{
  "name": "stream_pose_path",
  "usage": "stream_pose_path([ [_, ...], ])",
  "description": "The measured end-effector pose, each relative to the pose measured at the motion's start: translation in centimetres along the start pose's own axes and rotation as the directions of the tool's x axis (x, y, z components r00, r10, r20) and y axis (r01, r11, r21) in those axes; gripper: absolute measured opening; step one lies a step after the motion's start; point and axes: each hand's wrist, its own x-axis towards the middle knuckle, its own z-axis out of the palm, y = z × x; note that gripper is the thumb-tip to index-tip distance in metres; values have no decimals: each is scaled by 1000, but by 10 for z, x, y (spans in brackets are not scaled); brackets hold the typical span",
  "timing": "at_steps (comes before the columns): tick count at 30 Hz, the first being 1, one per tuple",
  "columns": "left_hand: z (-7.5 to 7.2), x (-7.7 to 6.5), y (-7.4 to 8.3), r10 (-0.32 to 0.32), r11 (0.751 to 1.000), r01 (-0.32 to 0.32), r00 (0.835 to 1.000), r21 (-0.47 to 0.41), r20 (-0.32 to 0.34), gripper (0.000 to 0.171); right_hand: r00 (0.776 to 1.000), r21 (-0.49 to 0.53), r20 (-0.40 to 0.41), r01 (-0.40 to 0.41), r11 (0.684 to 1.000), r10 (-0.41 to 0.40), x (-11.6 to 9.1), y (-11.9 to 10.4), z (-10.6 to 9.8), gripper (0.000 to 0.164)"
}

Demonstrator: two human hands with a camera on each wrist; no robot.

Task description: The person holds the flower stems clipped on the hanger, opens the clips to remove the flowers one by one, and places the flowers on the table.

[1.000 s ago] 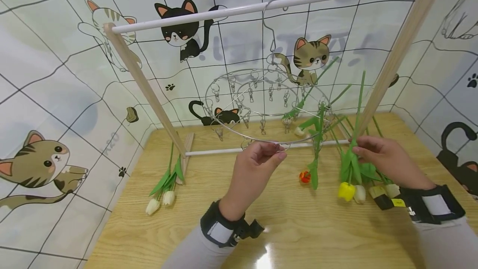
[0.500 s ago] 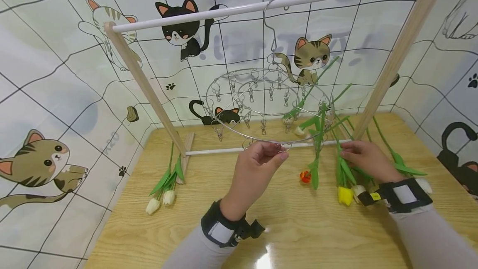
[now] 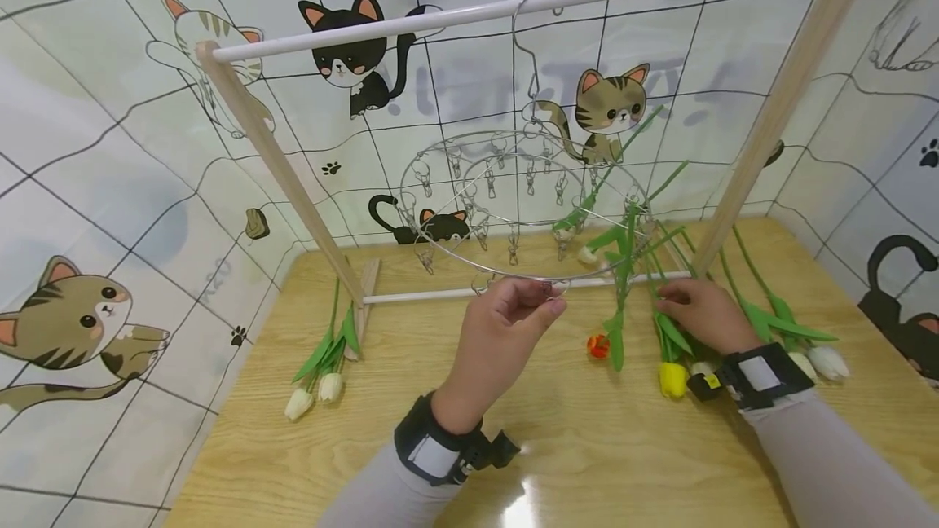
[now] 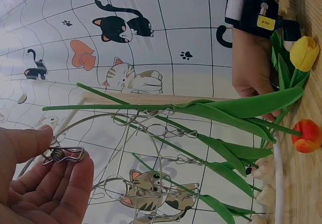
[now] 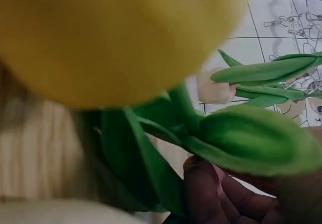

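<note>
Also, red tulip (image 3: pixel 597 346) nr R hand (image 3: pixel 706 316)

grid-lined backdrop (image 3: pixel 469 76); black-and-white cartoon cat (image 3: pixel 350 55); paw print (image 3: pixel 332 169); wood-grain tabletop (image 3: pixel 609 463), bright glare (image 3: pixel 519 503)

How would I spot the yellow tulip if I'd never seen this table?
Find the wooden frame and follow its right post down to the table. Just below the right hand in the head view is the yellow tulip. It's the only yellow bloom, left of the white tulips there.
</note>
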Motion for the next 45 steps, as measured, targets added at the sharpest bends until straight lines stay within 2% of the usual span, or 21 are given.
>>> stream_pose_path([
  [7, -1, -1, -1, 7, 1000, -7, 1000, 11, -2, 19, 1000, -27, -2, 4, 1000, -4, 1, -5, 1, 35],
  [9, 0, -1, -1, 8, 1000, -8, 1000, 20, -5, 19, 1000, -35, -25, 9, 999, -10, 0, -5, 1, 34],
  [12, 0, -1, -1, 7, 1000, -7, 1000, 27, -5, 19, 993, -46, -109, 34, 998, -39, -2, -8, -2, 31],
  [14, 0, -1, 0, 11, 1000, -11, 1000, 28, -2, 20, 975, -47, -209, 67, 997, -76, -4, -14, -6, 28],
  [16, 0, -1, 0, 17, 999, -17, 1000, 31, 2, 20, 936, -31, -325, 130, 991, -133, -7, -23, -12, 24],
  [17, 0, -1, 0, 20, 999, -20, 1000, 33, 4, 21, 904, -28, -390, 178, 984, -175, -8, -29, -16, 22],
  [18, 1, -1, 0, 23, 999, -23, 1000, 36, 5, 21, 866, -26, -452, 227, 974, -214, -9, -35, -19, 20],
  [20, 1, 0, -1, 28, 999, -28, 1000, 46, 7, 21, 765, -50, -571, 329, 943, -297, -9, -49, -26, 17],
  [23, 1, 0, -1, 34, 998, -34, 999, 62, 8, 21, 626, -106, -670, 451, 886, -399, -7, -68, -36, 22],
  [25, 1, 0, -1, 37, 997, -37, 999, 72, 8, 21, 571, -139, -686, 505, 852, -450, -6, -77, -41, 28],
  [28, 2, 0, -1, 35, 996, -35, 999, 77, 5, 22, 528, -157, -660, 598, 786, -534, 0, -84, -46, 39],
  [31, 2, -1, -1, 31, 997, -31, 1000, 77, 1, 22, 496, -171, -616, 675, 718, -613, 8, -86, -47, 44],
  [33, 3, -1, 0, 29, 996, -29, 1000, 81, -1, 23, 466, -170, -607, 716, 678, -644, 13, -86, -45, 39],
  [36, 3, -1, 0, 43, 995, -43, 999, 87, -2, 25, 418, -171, -617, 755, 633, -666, 20, -88, -42, 18],
  [38, 4, -1, -1, 62, 994, -61, 998, 90, -1, 27, 386, -176, -621, 780, 601, -682, 23, -90, -40, 28],
  [40, 5, 0, -2, 97, 991, -96, 995, 94, -1, 28, 364, -187, -610, 797, 575, -703, 25, -91, -40, 42],
  [42, 5, 0, -3, 131, 986, -130, 991, 106, -1, 27, 349, -197, -592, 811, 551, -727, 26, -92, -40, 46],
  [45, 4, 0, -4, 192, 969, -190, 981, 158, 4, 25, 349, -213, -556, 818, 535, -754, 25, -94, -40, 44],
])
